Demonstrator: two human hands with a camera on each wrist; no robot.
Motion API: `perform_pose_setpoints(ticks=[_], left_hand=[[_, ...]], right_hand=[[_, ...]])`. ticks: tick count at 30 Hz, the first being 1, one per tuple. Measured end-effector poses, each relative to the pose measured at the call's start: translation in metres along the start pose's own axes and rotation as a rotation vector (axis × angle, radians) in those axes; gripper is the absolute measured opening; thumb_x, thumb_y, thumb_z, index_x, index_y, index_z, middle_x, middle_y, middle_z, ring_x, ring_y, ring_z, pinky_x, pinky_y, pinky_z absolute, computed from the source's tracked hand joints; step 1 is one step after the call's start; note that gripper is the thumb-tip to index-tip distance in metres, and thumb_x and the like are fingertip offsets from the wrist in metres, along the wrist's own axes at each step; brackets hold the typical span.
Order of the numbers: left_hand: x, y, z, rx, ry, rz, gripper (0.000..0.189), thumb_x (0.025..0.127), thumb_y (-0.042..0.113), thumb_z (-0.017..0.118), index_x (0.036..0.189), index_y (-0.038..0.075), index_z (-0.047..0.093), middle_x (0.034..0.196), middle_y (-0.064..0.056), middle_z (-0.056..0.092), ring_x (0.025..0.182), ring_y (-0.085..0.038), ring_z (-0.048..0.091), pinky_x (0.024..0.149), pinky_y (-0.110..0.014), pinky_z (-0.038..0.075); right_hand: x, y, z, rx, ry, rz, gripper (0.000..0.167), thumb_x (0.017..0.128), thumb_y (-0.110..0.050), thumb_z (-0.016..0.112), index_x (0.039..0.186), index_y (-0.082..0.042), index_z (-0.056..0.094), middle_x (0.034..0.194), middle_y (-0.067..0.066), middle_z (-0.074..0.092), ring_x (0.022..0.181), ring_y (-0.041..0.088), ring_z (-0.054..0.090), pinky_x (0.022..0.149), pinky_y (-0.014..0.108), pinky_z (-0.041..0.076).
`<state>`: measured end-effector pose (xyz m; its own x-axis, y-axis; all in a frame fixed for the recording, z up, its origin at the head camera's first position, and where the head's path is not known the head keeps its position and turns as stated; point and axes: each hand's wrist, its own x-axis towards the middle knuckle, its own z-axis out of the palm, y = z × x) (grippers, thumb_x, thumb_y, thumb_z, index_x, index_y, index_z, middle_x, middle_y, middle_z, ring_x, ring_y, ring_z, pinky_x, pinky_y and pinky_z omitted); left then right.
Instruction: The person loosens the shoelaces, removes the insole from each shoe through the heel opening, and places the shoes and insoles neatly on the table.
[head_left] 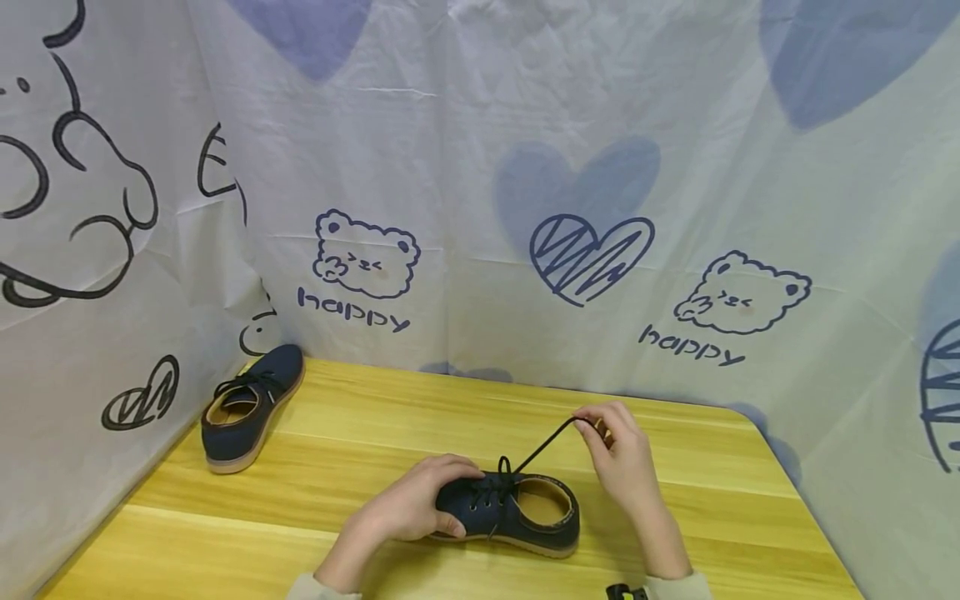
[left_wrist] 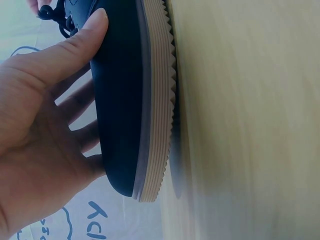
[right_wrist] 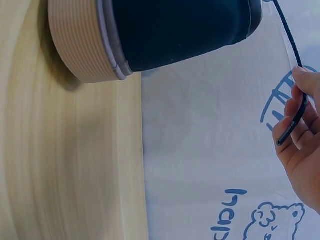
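Note:
A dark navy lace-up shoe sits sole-down on the table, toe to the left. My left hand grips its toe end, thumb on the near side and fingers over the far side; the left wrist view shows this hand around the upper. My right hand pinches one end of the black shoelace, stretched up and right from the eyelets. A small loop of lace stands at the shoe's throat. In the right wrist view, the lace's tip hangs past the fingers, away from the heel.
A matching navy shoe, its lace tied, stands at the table's far left corner, toe pointing away. The yellow wood-grain table meets a white printed cloth hanging behind and at both sides.

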<state>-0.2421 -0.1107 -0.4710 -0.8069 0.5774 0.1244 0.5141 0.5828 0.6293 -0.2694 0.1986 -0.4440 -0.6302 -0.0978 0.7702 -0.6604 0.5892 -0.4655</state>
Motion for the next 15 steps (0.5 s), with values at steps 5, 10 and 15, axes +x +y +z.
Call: perform_pose_setpoints(ticks=[5, 10, 15], left_hand=[[0.0008, 0.0008, -0.0005, 0.009, -0.002, -0.001, 0.071, 0.075, 0.016, 0.093, 0.140, 0.015, 0.064, 0.146, -0.006, 0.058, 0.138, -0.036, 0.050, 0.114, -0.058, 0.038], [0.0006, 0.0018, -0.0006, 0.011, -0.005, -0.012, 0.071, 0.075, 0.016, 0.092, 0.140, 0.015, 0.064, 0.146, -0.006, 0.058, 0.138, -0.036, 0.049, 0.114, -0.058, 0.038], [0.0004, 0.0019, -0.0010, 0.007, -0.010, -0.020, 0.071, 0.076, 0.016, 0.093, 0.141, 0.015, 0.064, 0.146, -0.006, 0.058, 0.138, -0.036, 0.049, 0.114, -0.059, 0.038]], right_hand=[[0.0001, 0.0034, -0.0011, -0.018, 0.012, 0.004, 0.019, 0.089, 0.010, 0.075, 0.099, -0.006, 0.073, 0.093, 0.002, 0.062, 0.071, 0.006, 0.051, 0.056, 0.014, 0.042], [0.0007, 0.0045, -0.0040, -0.036, 0.047, 0.008, 0.018, 0.089, 0.010, 0.075, 0.100, -0.004, 0.073, 0.091, 0.004, 0.062, 0.071, 0.007, 0.052, 0.056, 0.014, 0.042], [0.0024, 0.0056, -0.0098, -0.061, 0.092, 0.047, 0.015, 0.091, 0.008, 0.074, 0.101, -0.004, 0.073, 0.091, 0.004, 0.061, 0.072, 0.008, 0.053, 0.057, 0.013, 0.042]])
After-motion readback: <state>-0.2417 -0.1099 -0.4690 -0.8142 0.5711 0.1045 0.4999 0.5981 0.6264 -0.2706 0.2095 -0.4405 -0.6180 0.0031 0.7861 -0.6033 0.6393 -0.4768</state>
